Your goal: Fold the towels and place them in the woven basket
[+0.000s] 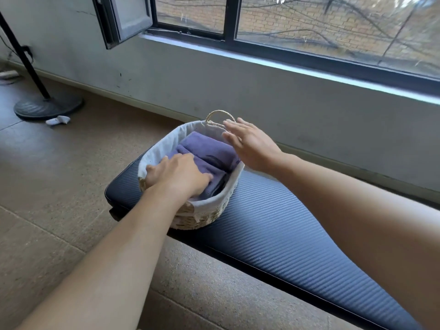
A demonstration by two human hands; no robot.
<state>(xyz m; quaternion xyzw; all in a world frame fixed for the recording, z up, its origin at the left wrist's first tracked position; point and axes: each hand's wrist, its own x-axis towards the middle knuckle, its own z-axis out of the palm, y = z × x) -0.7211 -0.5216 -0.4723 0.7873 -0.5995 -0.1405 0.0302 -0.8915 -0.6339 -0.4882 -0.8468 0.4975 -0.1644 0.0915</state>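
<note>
A woven basket [207,216] with a white cloth liner and a rope handle sits on the left end of a dark blue padded bench [273,225]. Folded purple towels [209,148] lie inside it. My left hand [176,175] reaches into the basket's near left side, fingers bent down onto the towels and the liner; whether it grips them I cannot tell. My right hand [250,144] hovers over the basket's far right rim with fingers straight and spread, holding nothing.
The bench runs to the right along a grey wall under a black-framed window. A black stand with a round base [47,107] and a small white object [58,120] are on the brown floor at the left.
</note>
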